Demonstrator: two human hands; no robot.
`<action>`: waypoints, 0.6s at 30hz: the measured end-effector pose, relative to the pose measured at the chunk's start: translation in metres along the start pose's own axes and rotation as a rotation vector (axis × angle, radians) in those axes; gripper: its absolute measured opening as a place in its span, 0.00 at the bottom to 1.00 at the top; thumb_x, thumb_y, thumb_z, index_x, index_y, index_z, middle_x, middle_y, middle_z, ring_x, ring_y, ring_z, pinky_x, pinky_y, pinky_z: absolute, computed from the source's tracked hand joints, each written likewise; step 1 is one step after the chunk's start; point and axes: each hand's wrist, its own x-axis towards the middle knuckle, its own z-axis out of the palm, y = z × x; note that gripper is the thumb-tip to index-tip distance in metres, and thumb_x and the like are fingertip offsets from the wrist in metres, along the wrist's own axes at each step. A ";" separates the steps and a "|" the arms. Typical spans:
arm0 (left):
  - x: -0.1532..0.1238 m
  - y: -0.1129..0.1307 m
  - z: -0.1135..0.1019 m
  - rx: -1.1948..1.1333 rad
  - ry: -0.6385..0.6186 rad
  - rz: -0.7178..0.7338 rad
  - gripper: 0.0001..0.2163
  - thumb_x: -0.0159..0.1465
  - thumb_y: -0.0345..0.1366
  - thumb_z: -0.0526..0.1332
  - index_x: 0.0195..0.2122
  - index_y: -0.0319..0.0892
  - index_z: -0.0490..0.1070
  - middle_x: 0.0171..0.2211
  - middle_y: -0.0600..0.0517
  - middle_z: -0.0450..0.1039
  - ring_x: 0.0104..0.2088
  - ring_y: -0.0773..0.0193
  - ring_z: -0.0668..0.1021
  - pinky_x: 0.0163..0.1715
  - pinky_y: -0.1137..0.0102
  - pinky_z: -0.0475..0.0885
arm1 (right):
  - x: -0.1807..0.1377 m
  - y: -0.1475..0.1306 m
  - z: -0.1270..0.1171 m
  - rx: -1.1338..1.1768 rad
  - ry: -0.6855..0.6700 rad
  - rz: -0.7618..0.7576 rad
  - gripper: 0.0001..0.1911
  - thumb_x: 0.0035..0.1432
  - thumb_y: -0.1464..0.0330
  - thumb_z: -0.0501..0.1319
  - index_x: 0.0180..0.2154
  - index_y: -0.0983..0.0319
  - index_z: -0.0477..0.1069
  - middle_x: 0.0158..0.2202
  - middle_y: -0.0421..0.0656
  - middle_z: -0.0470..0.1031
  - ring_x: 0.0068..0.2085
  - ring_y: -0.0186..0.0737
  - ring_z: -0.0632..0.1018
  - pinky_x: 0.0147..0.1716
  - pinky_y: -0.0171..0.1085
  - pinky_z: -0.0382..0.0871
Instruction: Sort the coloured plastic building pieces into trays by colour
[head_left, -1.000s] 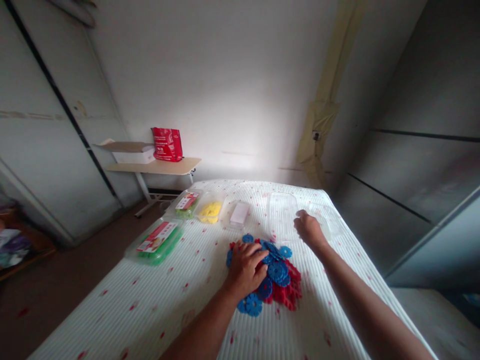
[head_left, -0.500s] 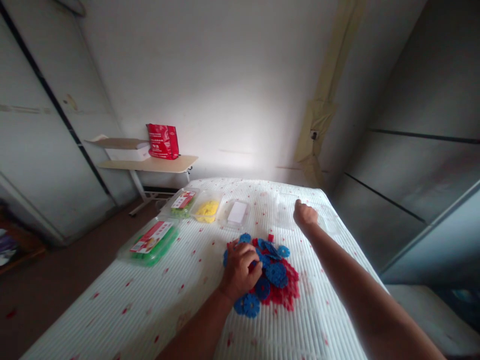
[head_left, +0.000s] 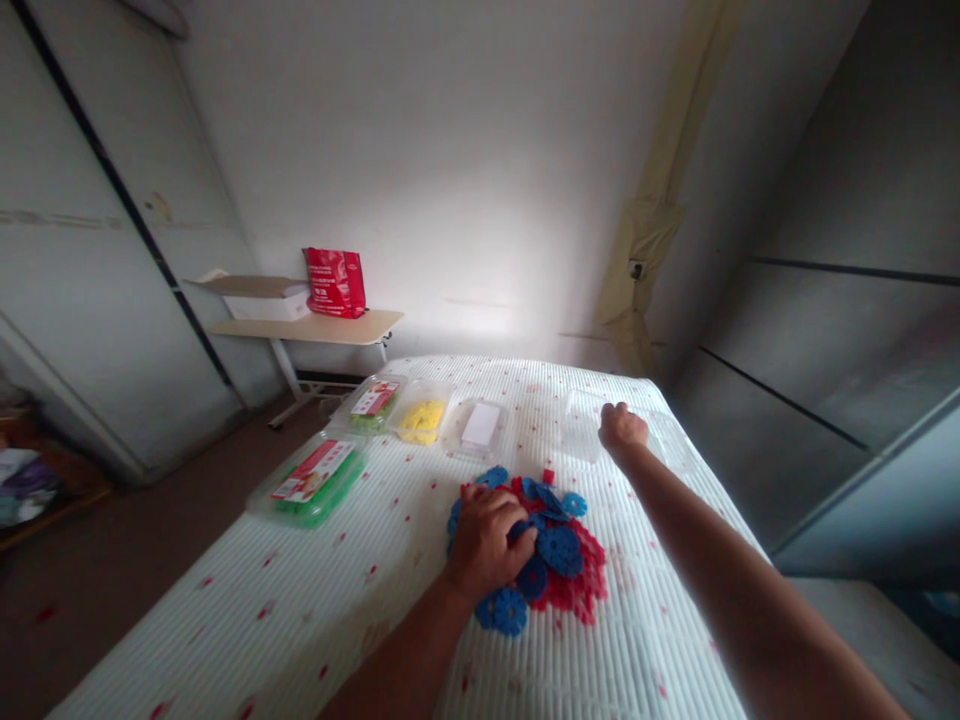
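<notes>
My left hand (head_left: 491, 537) lies over a pile, its fingers curled round a blue notched plastic disc (head_left: 517, 527); the fingertips are partly hidden. More blue snowflake discs (head_left: 559, 551) lie around it on top of many small red plastic pieces (head_left: 577, 592). Farther off to the right, my right hand (head_left: 624, 428) is closed like a fist at a clear plastic box (head_left: 583, 440). Whatever its fingers hold, if anything, cannot be seen. A single red piece (head_left: 549, 477) sits just beyond the pile.
Left on the covered table (head_left: 390, 600) are a clear box of green pieces (head_left: 319, 485), another labelled green box (head_left: 373, 403), a box of yellow pieces (head_left: 421, 422) and one with a white card (head_left: 481, 428). Behind, a side table (head_left: 330, 328) bears a red bag (head_left: 335, 283).
The whole view has shifted slightly to the right in the picture. My left hand stays on the pile and my right hand stays closed at the clear box.
</notes>
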 end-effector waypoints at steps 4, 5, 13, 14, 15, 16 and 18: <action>-0.001 -0.003 0.001 -0.052 0.030 0.012 0.05 0.57 0.36 0.58 0.28 0.42 0.72 0.29 0.51 0.74 0.35 0.61 0.74 0.41 0.63 0.64 | -0.012 -0.002 -0.017 0.013 0.068 -0.048 0.17 0.59 0.75 0.48 0.46 0.66 0.70 0.47 0.57 0.69 0.45 0.50 0.75 0.35 0.41 0.69; -0.001 -0.005 0.001 -0.078 0.040 0.015 0.05 0.57 0.35 0.58 0.28 0.42 0.72 0.28 0.51 0.74 0.34 0.61 0.74 0.41 0.64 0.65 | -0.018 -0.004 -0.020 0.046 0.103 -0.097 0.16 0.59 0.73 0.49 0.46 0.64 0.70 0.48 0.55 0.69 0.46 0.49 0.75 0.35 0.40 0.69; 0.004 -0.022 -0.012 -0.194 0.138 -0.172 0.08 0.59 0.37 0.56 0.34 0.43 0.74 0.35 0.49 0.75 0.39 0.61 0.76 0.43 0.66 0.69 | -0.079 -0.026 0.001 0.595 0.028 -0.688 0.16 0.58 0.60 0.55 0.43 0.59 0.74 0.43 0.46 0.76 0.43 0.42 0.76 0.44 0.39 0.69; 0.004 -0.024 -0.013 -0.155 0.133 -0.205 0.09 0.59 0.37 0.56 0.36 0.44 0.74 0.38 0.49 0.75 0.42 0.60 0.75 0.46 0.65 0.68 | -0.084 -0.028 0.009 0.624 0.000 -0.717 0.19 0.57 0.57 0.55 0.46 0.59 0.73 0.46 0.47 0.75 0.47 0.45 0.74 0.48 0.42 0.67; 0.004 -0.027 -0.014 -0.109 0.114 -0.239 0.10 0.59 0.38 0.56 0.39 0.45 0.74 0.41 0.49 0.74 0.45 0.59 0.74 0.49 0.63 0.66 | -0.088 -0.030 0.017 0.640 -0.042 -0.726 0.23 0.56 0.54 0.55 0.49 0.60 0.72 0.49 0.49 0.73 0.52 0.47 0.71 0.51 0.44 0.64; 0.004 -0.029 -0.015 -0.067 0.083 -0.274 0.12 0.59 0.40 0.57 0.42 0.46 0.74 0.44 0.50 0.73 0.48 0.58 0.72 0.52 0.61 0.64 | -0.091 -0.032 0.024 0.641 -0.095 -0.715 0.28 0.56 0.52 0.55 0.51 0.61 0.70 0.53 0.50 0.70 0.55 0.49 0.68 0.53 0.46 0.62; 0.003 -0.034 -0.016 -0.021 0.001 -0.345 0.15 0.59 0.43 0.57 0.46 0.49 0.72 0.49 0.51 0.71 0.52 0.56 0.70 0.56 0.57 0.60 | -0.098 -0.035 0.034 0.614 -0.199 -0.676 0.33 0.54 0.47 0.54 0.55 0.61 0.67 0.57 0.52 0.65 0.59 0.53 0.63 0.56 0.51 0.57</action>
